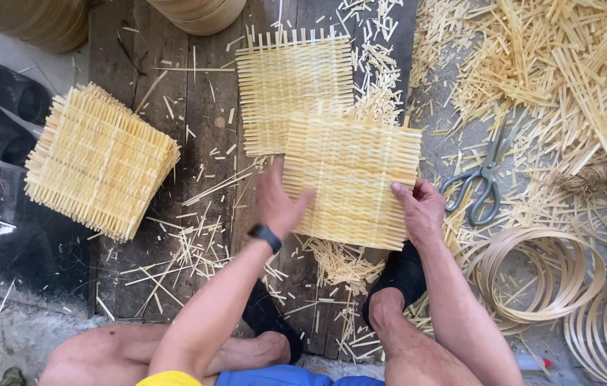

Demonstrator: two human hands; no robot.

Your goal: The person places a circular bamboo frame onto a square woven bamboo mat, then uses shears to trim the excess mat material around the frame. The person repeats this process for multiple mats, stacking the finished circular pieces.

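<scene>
On the wooden floor boards (203, 143), I press my left hand (278, 204) flat and open on the woven bamboo mat (350, 179), my right hand (421, 211) pinching its edge; squaring it over the lower mat (282, 86) seems underway, requiring even alignment.

Place: a floor-level bamboo-weaving workshop.
Floor: dark planks (175, 143) at centre, littered with splinters.
Stock: stack of woven mats (100, 161) at left; two more mats (350, 179) at centre.
Waste: offcut heap (546, 64) at upper right.
Tools: scissors (479, 182) at right.
Parts: bamboo hoops (539, 275) at lower right.
</scene>
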